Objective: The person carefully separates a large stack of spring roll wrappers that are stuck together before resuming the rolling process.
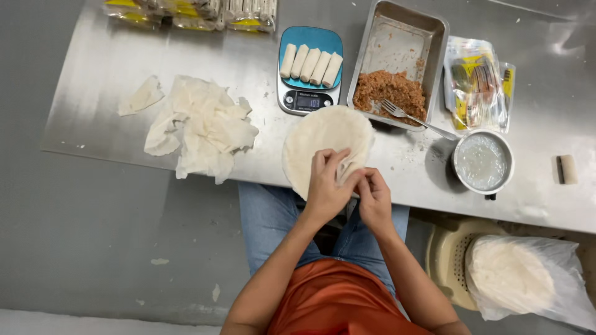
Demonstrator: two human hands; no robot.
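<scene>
Both hands meet at the near edge of a stack of round wrappers point(323, 139), which lies on the steel table point(99, 68) just ahead of the person and overhangs its front edge slightly. Left hand point(327, 183) rests flat-fingered on the stack's near right part, fingers spread and lightly curled, pressing down on the top sheet. Right hand point(374, 195) is pinched, thumb against fingertips, nipping the rim of a thin sheet where it lifts and folds back between the two hands. Stack lies directly forward of the hands, slightly toward the left one; being round it has no long axis. Left hand covers more of it; right hand only touches the raised edge. Behind the stack, a blue kitchen scale point(308, 93) carries four rolled spring rolls point(310, 64) lying side by side, long axes running away from the person. Right of the scale and just behind the stack's right rim, a metal tray point(428, 28) holds brown minced filling point(388, 90) at its near end, with a fork point(413, 118) laid across the tray's near corner. Further right of the stack, a small metal pot point(483, 161) of cloudy paste. Left of the stack, well apart, a heap of torn wrapper scraps point(202, 127). Below the table to the right, a bagged pile of wrappers point(515, 276) sits in a colander.
</scene>
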